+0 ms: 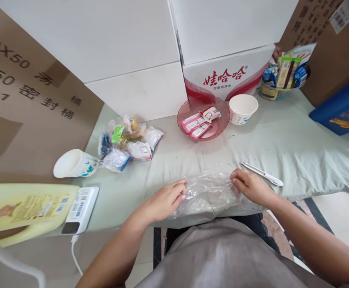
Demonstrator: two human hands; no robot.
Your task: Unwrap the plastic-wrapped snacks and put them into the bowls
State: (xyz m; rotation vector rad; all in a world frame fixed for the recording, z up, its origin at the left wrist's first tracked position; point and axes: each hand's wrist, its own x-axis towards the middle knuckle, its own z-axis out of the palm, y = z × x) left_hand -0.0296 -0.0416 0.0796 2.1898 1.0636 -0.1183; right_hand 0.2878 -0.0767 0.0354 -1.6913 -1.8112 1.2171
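The left hand (pixel 168 200) and right hand (pixel 248 186) pinch opposite ends of the clear plastic (pixel 210 188), apparently spreading it, and next should need gentle, even pulling.

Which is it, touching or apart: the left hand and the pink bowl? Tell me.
Apart. The head view shows pale green cloth between the left hand and the pink bowl farther back.
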